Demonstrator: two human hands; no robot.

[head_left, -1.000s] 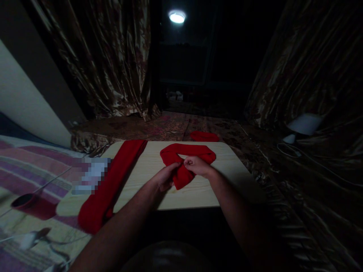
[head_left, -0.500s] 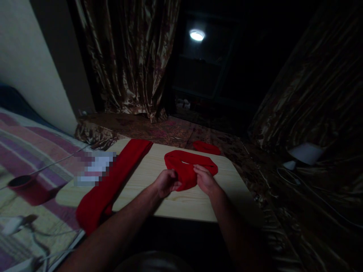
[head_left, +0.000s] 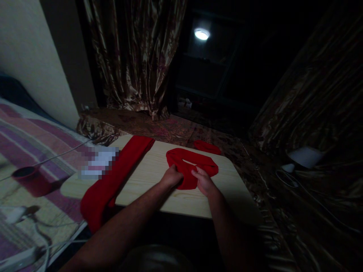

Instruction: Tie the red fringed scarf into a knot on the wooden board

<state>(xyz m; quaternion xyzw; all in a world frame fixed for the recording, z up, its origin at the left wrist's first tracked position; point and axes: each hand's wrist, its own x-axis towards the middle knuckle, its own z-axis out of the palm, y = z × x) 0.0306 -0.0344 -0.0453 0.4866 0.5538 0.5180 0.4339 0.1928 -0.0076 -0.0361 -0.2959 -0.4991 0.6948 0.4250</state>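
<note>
A loop of red cloth lies on a pale wooden table, with a narrow gap in its middle. My left hand is closed on the loop's near left edge. On its near right side, my right hand pinches the same cloth between thumb and fingers. A long folded strip of red cloth crosses the table to the left of my hands and hangs over the near edge. Another red cloth piece sits by the far edge.
At left, a striped bed carries a dark red cup and white cables. A blurred pale item lies beside the strip. Patterned curtains hang behind, and a white lamp stands at right.
My left hand has closed over the loop's edge, where its fingers were partly under it before. The right thumb now presses on top, and the gap in the loop looks wider.
</note>
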